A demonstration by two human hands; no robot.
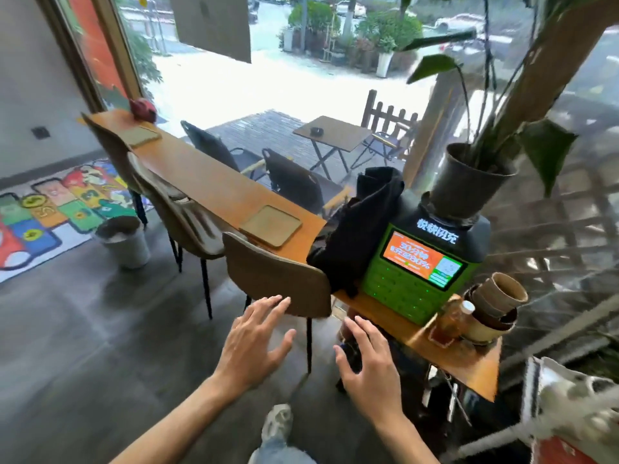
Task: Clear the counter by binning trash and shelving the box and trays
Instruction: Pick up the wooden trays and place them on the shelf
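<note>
Head view looked down over both bare hands, held out in front of a long wooden counter [214, 185] that ran along the window. Neither hand held anything: the left hand [256, 343] was spread with fingers apart, its fingertips just short of the back of the nearest chair [278, 279], and the right hand [366, 360] was likewise open, palm down, below the counter's near edge.

Nearest tray [270, 225] lay flat on the counter, beyond the chair back and well apart from the left hand. It was square, tan, with rounded corners and a low rim. A second tray [140, 135] of the same look lay far down the counter, near a small red object [143, 109] at the far end.

Right of the right hand, on the counter's near end, stood a bottle of brown liquid [452, 321] with a white cap, touching a tilted stack of brown paper cups [495, 306]. Between these and the nearest tray sat a green charging kiosk [415, 272] with a dark cloth [361, 222] draped against it.

A grey bin [124, 242] stood on the floor to the left, well apart from both hands.
</note>
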